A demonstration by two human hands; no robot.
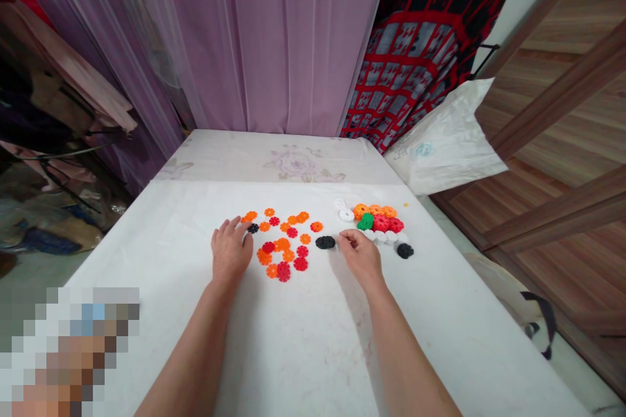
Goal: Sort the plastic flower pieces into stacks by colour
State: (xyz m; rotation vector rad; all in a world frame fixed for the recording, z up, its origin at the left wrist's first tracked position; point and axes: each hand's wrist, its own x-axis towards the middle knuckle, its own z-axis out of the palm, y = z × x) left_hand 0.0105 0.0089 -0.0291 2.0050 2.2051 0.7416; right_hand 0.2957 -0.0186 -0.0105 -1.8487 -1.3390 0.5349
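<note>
My left hand point(231, 253) rests at the left edge of a loose spread of orange and red notched plastic discs point(282, 244). Its fingers are extended and apart. Right beside its fingertips lies a small black disc point(252, 228); I cannot tell whether they touch. My right hand point(360, 257) has thumb and fingers drawn together in a pinch, and what is between them, if anything, does not show. Just left of those fingertips are black discs point(325, 242) lying overlapped on the table.
Right of my right hand sit grouped discs: an orange row point(375, 210), red discs point(388, 223), a green piece point(365, 221), a white row point(384, 237) and black discs point(405, 251). White discs point(346, 214) lie behind. A white bag point(447, 143) stands beyond the table's point(303, 352) right edge.
</note>
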